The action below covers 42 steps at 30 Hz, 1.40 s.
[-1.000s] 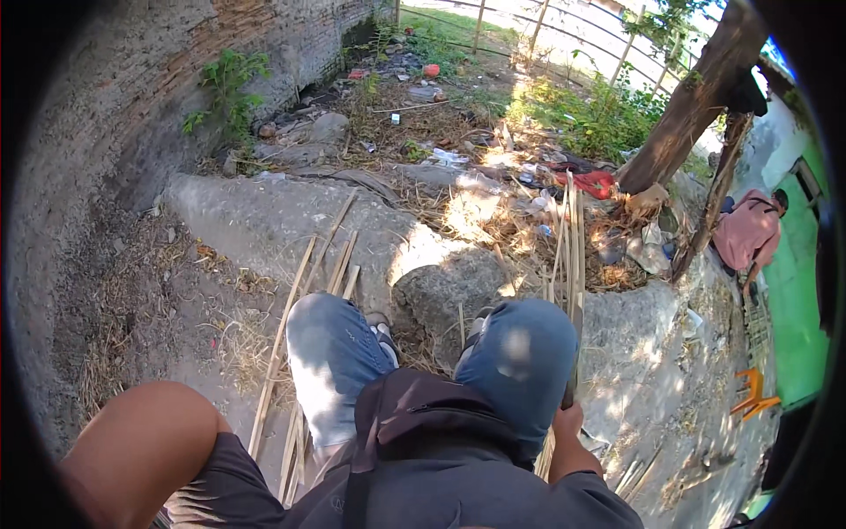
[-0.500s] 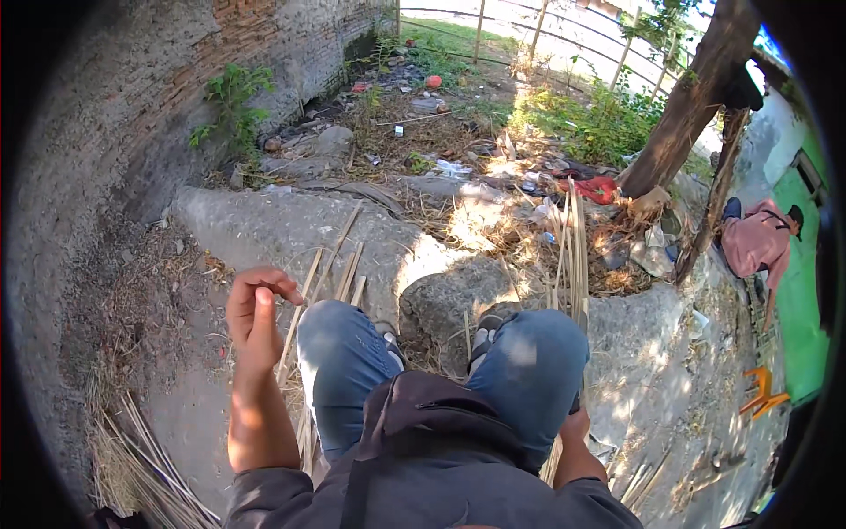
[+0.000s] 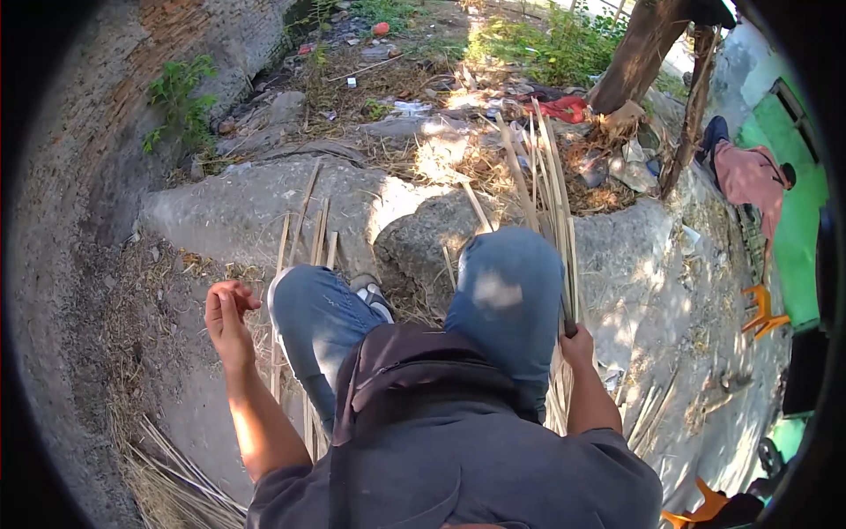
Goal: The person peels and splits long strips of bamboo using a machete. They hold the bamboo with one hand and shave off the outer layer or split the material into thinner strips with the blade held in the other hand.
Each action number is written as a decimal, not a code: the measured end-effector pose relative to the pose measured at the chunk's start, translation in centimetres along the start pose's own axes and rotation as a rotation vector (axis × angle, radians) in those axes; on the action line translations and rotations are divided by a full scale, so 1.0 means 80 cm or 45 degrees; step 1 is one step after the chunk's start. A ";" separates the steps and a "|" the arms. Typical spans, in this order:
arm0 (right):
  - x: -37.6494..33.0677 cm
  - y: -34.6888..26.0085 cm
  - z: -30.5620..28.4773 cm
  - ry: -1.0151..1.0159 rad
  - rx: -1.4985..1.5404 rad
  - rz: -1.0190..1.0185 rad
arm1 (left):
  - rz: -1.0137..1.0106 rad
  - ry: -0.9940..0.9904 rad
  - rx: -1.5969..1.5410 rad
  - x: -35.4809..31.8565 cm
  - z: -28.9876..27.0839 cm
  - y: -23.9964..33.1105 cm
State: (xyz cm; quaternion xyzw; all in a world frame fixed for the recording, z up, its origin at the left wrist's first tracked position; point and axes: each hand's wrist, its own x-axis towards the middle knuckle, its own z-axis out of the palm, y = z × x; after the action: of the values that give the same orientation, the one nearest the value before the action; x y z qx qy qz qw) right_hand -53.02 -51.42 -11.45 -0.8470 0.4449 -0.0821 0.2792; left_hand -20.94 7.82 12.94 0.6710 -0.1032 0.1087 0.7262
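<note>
Head view, looking down over a seated person's knees in blue jeans [image 3: 507, 291] and a dark grey shirt.

Left hand [image 3: 227, 319]: raised beside the left knee, palm edge toward the camera, fingers [image 3: 236, 295] loosely curled together and grasping nothing. Hand hovers above the bare concrete ground [image 3: 220, 212], apart from the strips lying there.

Right hand [image 3: 577, 346]: low beside the right thigh, fingers clenched around a dark handle; what the handle belongs to cannot be told, since it is hidden behind the leg. A bundle of long bamboo strips [image 3: 548, 189] stands upright just beside this hand, leaning against the right knee, tips fanning toward the upper frame.

More bamboo strips [image 3: 304, 229] lie flat on the concrete left of the left knee. A pile of thin slivers [image 3: 181, 476] lies at lower left, near the left elbow.

Surroundings: brick wall [image 3: 115, 106] at left, tree trunk [image 3: 639, 48] upper right, pink cloth [image 3: 749, 176] hung at right, orange plastic object [image 3: 762, 309] near the right edge.
</note>
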 end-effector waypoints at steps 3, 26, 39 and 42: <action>0.012 -0.004 -0.001 0.079 -0.236 0.034 | -0.003 0.043 0.011 0.003 -0.019 -0.007; -0.006 -0.007 -0.058 0.241 -0.056 -0.131 | -1.687 -0.081 0.246 -0.305 -0.092 -0.292; 0.210 -0.426 0.012 0.072 0.383 -0.730 | -1.871 0.041 0.208 -0.307 -0.064 -0.339; 0.230 -0.521 0.049 -0.141 0.552 -0.778 | -1.944 0.058 0.206 -0.290 -0.059 -0.337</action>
State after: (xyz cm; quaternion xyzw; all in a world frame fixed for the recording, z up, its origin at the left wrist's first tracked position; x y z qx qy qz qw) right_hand -11.11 -45.86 6.05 -0.8651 0.1281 -0.2078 0.4382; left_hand -35.10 10.00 -19.96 0.6049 0.4119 -0.4020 0.5503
